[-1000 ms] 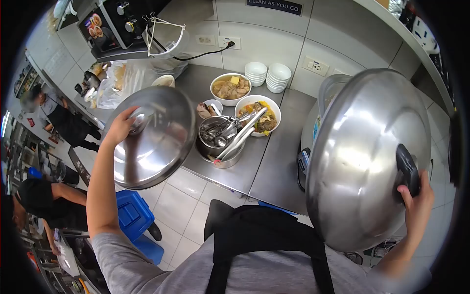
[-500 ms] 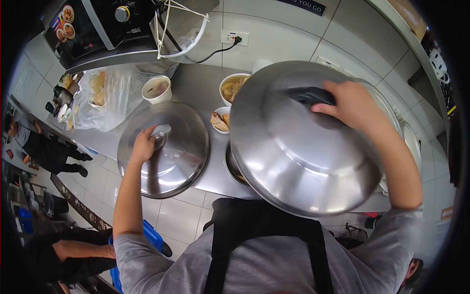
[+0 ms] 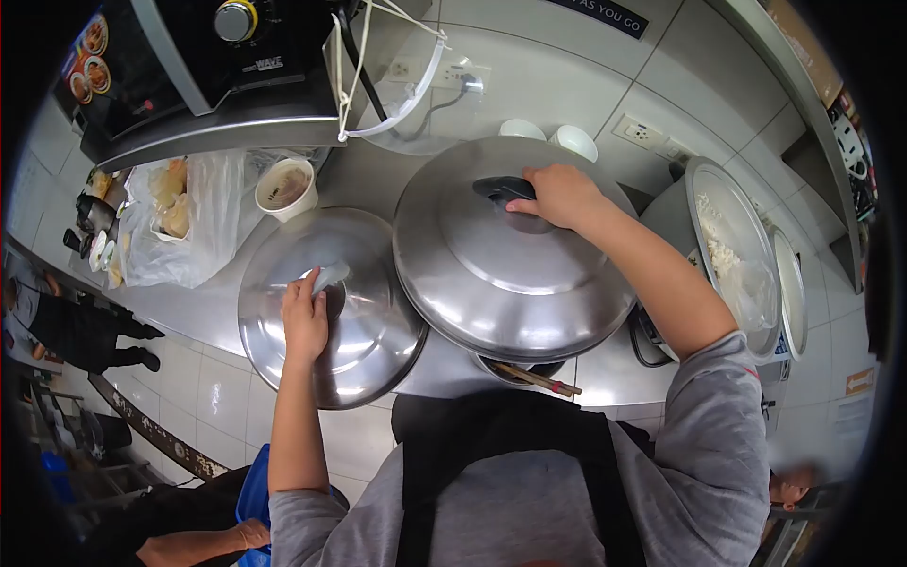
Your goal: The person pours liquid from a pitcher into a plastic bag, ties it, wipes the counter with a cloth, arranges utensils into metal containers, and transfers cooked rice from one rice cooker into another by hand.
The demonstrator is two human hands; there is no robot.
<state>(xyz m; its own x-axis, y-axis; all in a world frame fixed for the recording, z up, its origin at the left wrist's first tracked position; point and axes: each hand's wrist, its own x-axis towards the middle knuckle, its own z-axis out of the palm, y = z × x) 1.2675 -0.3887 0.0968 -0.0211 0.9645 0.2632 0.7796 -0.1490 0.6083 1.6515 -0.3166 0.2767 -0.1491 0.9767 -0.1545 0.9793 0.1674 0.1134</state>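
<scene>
The person's left forearm reaches almost straight forward, the left hand (image 3: pixel 305 319) curled around the pale handle (image 3: pixel 332 276) of the smaller lid (image 3: pixel 370 352), which is over the steel counter (image 3: pixel 436 370). The right elbow is bent outward; its forearm slants forward and inward, bringing the right hand (image 3: pixel 564 197) palm-down onto the black handle (image 3: pixel 499 190) of the larger lid (image 3: pixel 515 283), fingers wrapped around it. This lid is just beside the smaller one; what supports it cannot be told. Beyond are a paper tub (image 3: pixel 286 189), at left, and white bowls (image 3: pixel 573 143).
</scene>
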